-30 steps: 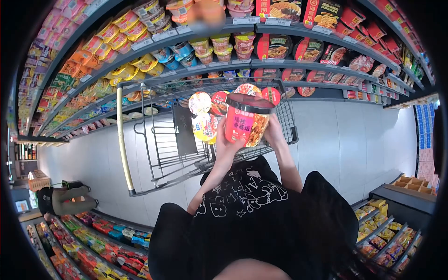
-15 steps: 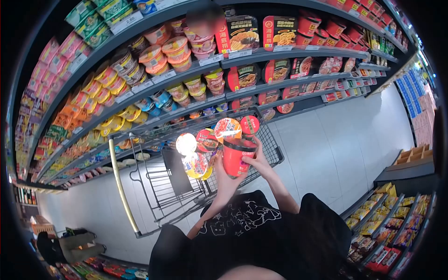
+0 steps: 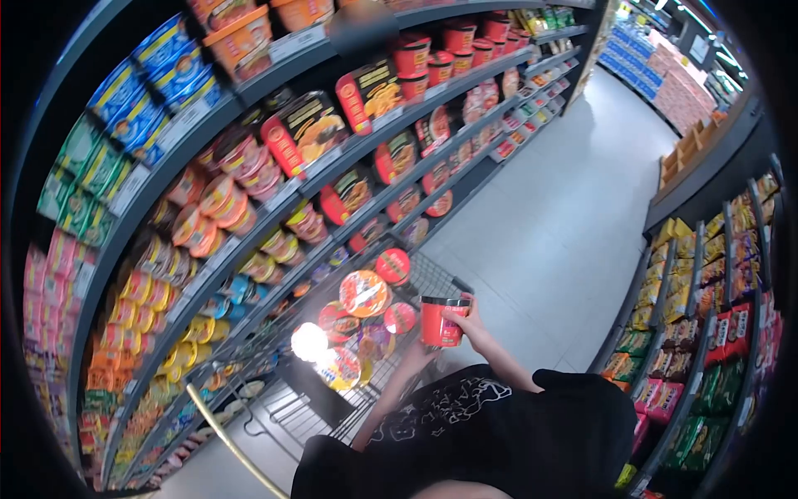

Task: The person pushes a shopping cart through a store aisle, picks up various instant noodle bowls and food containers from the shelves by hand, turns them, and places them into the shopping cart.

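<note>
A red tub with a black rim (image 3: 440, 324), like an instant-food cup, is held upright in front of my body. My right hand (image 3: 474, 323) grips its right side, with the thumb across the front. My left hand (image 3: 420, 354) is at the tub's lower left, its fingers curled against the base and partly hidden. Just left of the hands stands the shopping cart (image 3: 223, 442). Inside it lie several round-lidded instant noodle cups, including an orange-and-white one (image 3: 366, 293), a red one (image 3: 393, 266) and a yellow-and-white one (image 3: 339, 369).
Shelves (image 3: 332, 158) of noodle cups and boxed meals run along the left. Snack packets fill the racks (image 3: 657, 358) on the right. Between them the tiled aisle floor (image 3: 540, 224) leads to blue stacked goods (image 3: 636, 58) and a wooden crate (image 3: 690, 150).
My view has turned right along the aisle. The red tub has moved from over the cart to beside its right edge, still in my hands, and is now more upright.
</note>
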Demonstrator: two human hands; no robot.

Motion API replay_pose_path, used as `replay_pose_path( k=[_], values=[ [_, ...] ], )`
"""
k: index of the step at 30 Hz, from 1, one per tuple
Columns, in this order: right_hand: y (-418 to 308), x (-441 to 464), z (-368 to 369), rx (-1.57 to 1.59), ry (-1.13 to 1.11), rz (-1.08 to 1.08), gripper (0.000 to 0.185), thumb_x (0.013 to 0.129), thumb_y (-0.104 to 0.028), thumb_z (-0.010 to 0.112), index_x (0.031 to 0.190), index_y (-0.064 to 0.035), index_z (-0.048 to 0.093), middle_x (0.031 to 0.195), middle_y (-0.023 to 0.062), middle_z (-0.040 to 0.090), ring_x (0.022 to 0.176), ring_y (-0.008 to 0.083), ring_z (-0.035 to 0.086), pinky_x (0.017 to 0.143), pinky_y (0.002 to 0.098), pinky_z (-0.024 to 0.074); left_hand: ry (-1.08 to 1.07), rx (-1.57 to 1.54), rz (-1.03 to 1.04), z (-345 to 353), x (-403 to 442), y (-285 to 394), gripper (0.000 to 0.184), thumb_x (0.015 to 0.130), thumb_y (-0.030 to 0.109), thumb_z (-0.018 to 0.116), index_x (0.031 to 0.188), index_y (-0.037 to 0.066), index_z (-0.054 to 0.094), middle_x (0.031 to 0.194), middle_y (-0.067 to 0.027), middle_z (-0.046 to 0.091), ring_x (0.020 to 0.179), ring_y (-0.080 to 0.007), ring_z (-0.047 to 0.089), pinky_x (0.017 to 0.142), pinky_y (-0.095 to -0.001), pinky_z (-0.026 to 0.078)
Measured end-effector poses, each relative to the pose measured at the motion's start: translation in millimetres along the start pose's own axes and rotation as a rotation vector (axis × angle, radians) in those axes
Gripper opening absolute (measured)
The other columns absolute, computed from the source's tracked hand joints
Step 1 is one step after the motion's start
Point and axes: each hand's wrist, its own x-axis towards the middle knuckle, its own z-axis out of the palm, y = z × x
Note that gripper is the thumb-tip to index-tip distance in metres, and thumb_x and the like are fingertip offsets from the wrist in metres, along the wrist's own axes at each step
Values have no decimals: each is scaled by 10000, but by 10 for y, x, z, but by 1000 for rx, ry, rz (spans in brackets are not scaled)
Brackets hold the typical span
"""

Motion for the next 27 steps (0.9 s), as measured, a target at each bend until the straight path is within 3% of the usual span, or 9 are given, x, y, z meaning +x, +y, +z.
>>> replay_pose_path(
  k=[3, 7, 15, 18, 19, 21, 23, 26, 27],
  values=[
    [-111, 153, -147, 16, 33, -17, 831, 650, -288, 732, 1243, -48, 201, 1038, 153, 471, 902, 192, 524, 731, 312, 467, -2, -69, 124, 244, 498, -243, 605, 712, 218, 654, 1216, 31, 378, 1179, -136, 465, 1066, -255, 479, 902, -344, 375],
    [-51, 585, -400, 2, 31, -62, 867, 616, -270, 760, 1240, -41, 204, 1077, 165, 441, 940, 206, 506, 778, 312, 455, 196, -422, 79, 428, 1010, 549, 580, 690, 204, 673, 1158, -5, 403, 1140, -154, 474, 1032, -265, 493, 865, -354, 401],
    [-374, 1584, -1601, -86, -194, -148, 884, 588, -257, 788, 1223, -18, 222, 1077, 157, 447, 956, 219, 501, 787, 335, 453, 856, -270, -394, 971, 2596, -630, 505, 682, 122, 632, 1099, -41, 399, 1074, -213, 493, 1014, -291, 501, 814, -385, 417],
    [-998, 1666, -2105, 37, -216, 56, 873, 587, -254, 788, 1218, -16, 234, 1078, 143, 433, 941, 216, 503, 777, 332, 460, 1171, -52, -549, 1053, 2700, -518, 437, 683, 61, 556, 1075, -64, 409, 1005, -250, 521, 996, -307, 514, 801, -405, 410],
    [-1014, 1765, -2293, -11, -168, 22, 855, 596, -241, 782, 1214, -16, 235, 1075, 143, 430, 932, 214, 507, 768, 326, 466, 1195, 117, -483, 1085, 2648, -337, 379, 684, 52, 525, 1034, -75, 454, 982, -243, 542, 969, -310, 533, 789, -407, 412],
    [-1168, 1862, -2659, -79, -112, 10, 837, 606, -228, 775, 1210, -15, 237, 1071, 144, 427, 923, 212, 511, 758, 321, 471, 1106, -27, -753, 1003, 2658, -469, 343, 672, 71, 549, 973, -83, 493, 883, -216, 580, 868, -343, 568, 719, -408, 440],
    [-1362, 1974, -2926, 30, -76, -23, 799, 641, -221, 740, 1234, -52, 232, 1101, 144, 406, 999, 204, 469, 800, 333, 445, 1014, -134, -811, 769, 2700, -1554, 401, 690, 281, 621, 914, -8, 457, 763, -143, 562, 621, -268, 593, 561, -444, 477],
    [-1490, 2214, -3231, 122, 14, 53, 776, 657, -204, 729, 1228, -65, 223, 1074, 149, 417, 956, 199, 488, 771, 339, 459, 926, -694, -797, 815, 2557, -427, 228, 696, 192, 616, 788, 12, 511, 555, -92, 486, 491, -231, 526, 428, -356, 436],
    [-1503, 2321, -3315, 141, 5, 55, 776, 657, -204, 729, 1228, -65, 223, 1074, 149, 417, 956, 199, 488, 771, 339, 459, 976, -721, -870, 798, 2604, -520, 239, 721, 255, 615, 786, 59, 495, 518, -53, 414, 439, -153, 465, 382, -317, 414]
  ],
)
